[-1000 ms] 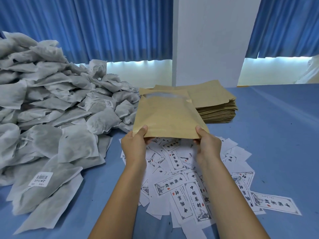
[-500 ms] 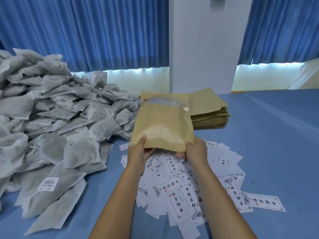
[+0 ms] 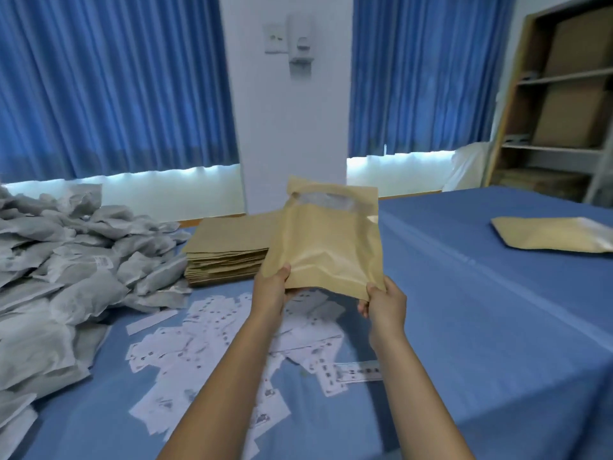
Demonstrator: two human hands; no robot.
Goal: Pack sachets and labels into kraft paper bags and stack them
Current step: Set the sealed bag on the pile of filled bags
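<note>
Both hands held one kraft bag [image 3: 326, 247] in the air by its near edge. The left hand [image 3: 270, 290] pinched the near left corner, thumb on top, and the right hand [image 3: 386, 300] pinched the near right corner. The bag hung over the scattered labels [image 3: 205, 330], in front of the stack of empty bags [image 3: 225, 250], with its far end and clear strip pointing up and away. It bulged a little, so it was probably filled and bound for the single bag [image 3: 550, 234] lying flat far to the right on the table [image 3: 481, 327]. With a grip at only two corners, the weight inside could sag the paper and pull a corner loose. Whether the far end was sealed could not be told; if open, tipping it downward would let the contents slide out. Set down carelessly, it could land askew and start a crooked stack. The forearms hung low over the labels and could sweep some aside. The sachets [image 3: 66, 260] lay heaped well to the left
</note>
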